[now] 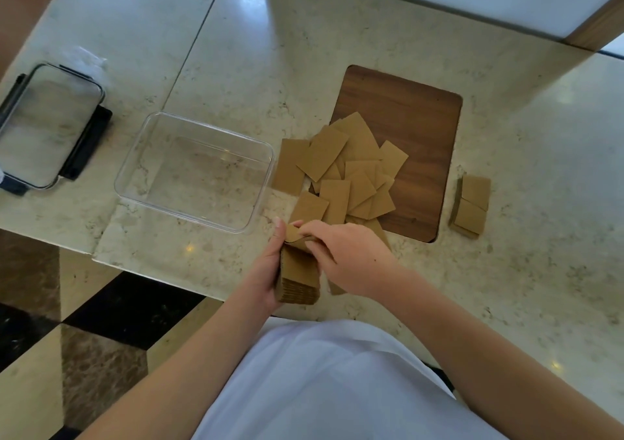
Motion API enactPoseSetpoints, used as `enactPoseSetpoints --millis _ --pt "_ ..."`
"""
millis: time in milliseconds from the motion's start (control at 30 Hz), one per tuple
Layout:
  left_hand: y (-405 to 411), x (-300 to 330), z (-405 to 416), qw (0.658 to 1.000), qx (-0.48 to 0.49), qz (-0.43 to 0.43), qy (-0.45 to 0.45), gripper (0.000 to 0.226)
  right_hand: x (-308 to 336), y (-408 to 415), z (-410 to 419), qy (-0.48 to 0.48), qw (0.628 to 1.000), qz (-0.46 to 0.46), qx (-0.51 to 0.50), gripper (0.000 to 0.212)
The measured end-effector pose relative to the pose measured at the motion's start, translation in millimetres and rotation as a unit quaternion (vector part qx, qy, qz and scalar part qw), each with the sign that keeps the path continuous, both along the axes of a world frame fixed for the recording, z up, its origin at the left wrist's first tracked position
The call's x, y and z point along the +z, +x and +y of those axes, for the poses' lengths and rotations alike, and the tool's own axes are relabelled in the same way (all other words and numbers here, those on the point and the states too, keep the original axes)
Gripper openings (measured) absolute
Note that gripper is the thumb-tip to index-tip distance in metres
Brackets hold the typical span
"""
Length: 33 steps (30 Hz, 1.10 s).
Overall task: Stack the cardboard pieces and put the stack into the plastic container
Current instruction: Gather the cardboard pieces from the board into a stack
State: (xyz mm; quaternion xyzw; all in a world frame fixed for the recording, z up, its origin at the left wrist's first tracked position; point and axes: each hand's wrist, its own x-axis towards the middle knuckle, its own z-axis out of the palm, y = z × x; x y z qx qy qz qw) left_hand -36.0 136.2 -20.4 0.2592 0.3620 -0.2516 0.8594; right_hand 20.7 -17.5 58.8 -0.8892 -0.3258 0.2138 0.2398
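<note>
Left hand [266, 270] grip clasped round cardboard stack [299, 276] at near table [506, 270] edge; right hand [347, 257] grip pinching top cardboard piece [295, 233] onto it. Loose cardboard pieces [351, 169] heaped just beyond, partly over wooden board [412, 118]. Clear plastic container [196, 169] left of heap. Small second pile [471, 205] at right.

The right hand [351, 257] hides the stack's [299, 276] top.
</note>
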Motion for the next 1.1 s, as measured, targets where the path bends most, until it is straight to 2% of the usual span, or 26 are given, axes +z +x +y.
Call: enactPoseSetpoints --millis 100,167,233,300,367,433,500,533,600,700,733,800,867,900,967,1000,1033,1067,1100 --pt "-1 1 -7 1.000 -0.016 -0.005 0.024 0.083 3 9 -1 0.011 0.998 -0.009 -0.062 0.037" --pt "-3 -1 -8 1.000 -0.003 -0.012 0.022 0.078 10 15 2 0.055 0.987 0.047 -0.141 0.041" --pt "-3 -1 -5 1.000 0.006 -0.021 0.000 0.078 17 24 2 0.086 0.962 0.140 -0.219 0.042" --pt "-3 0 -3 1.000 0.011 -0.029 0.000 0.077 21 34 2 0.055 0.923 0.258 -0.281 0.039" --pt "-4 3 -6 0.997 -0.015 -0.051 0.047 0.069 19 45 7 -0.020 0.879 0.360 -0.310 0.033" --pt "-5 8 -11 0.988 -0.069 -0.087 0.108 0.056 15 52 18 -0.090 0.850 0.425 -0.299 0.021" --pt "-4 11 -16 0.977 -0.099 -0.102 0.159 0.048 10 55 24 -0.121 0.823 0.477 -0.283 0.004" --pt "-3 11 -16 0.974 -0.099 -0.099 0.180 0.048 9 58 24 -0.123 0.808 0.504 -0.280 0.008" --pt "-1 9 -12 0.967 -0.092 -0.107 0.211 0.052 4 63 20 -0.082 0.758 0.574 -0.298 0.019" --pt "0 9 -10 0.958 -0.112 -0.137 0.225 0.044 -11 65 8 0.048 0.650 0.666 -0.362 0.023" --pt "1 12 -11 0.954 -0.110 -0.148 0.234 0.040 -16 64 7 0.071 0.626 0.674 -0.386 0.026" --pt "3 16 -11 0.951 -0.097 -0.164 0.243 0.053 -24 59 11 0.101 0.586 0.677 -0.434 0.029" --pt "7 19 -8 0.955 -0.088 -0.170 0.228 0.061 -28 53 20 0.117 0.566 0.666 -0.473 0.025" --pt "7 20 -5 0.957 -0.083 -0.163 0.227 0.057 -28 51 24 0.121 0.574 0.655 -0.476 0.026" --pt "8 20 -2 0.968 -0.058 -0.134 0.204 0.054 -33 53 32 0.120 0.628 0.609 -0.470 0.039" --pt "7 20 -2 0.976 -0.043 -0.120 0.178 0.054 -35 55 34 0.104 0.680 0.559 -0.463 0.043" --pt "6 17 -1 0.983 -0.028 -0.107 0.149 0.054 -39 57 36 0.073 0.756 0.474 -0.445 0.041" --pt "3 14 0 0.989 -0.014 -0.096 0.114 0.057 -47 59 36 0.017 0.848 0.346 -0.401 0.037" --pt "1 11 2 0.994 -0.002 -0.081 0.076 0.062 -56 61 35 -0.051 0.920 0.196 -0.334 0.036"
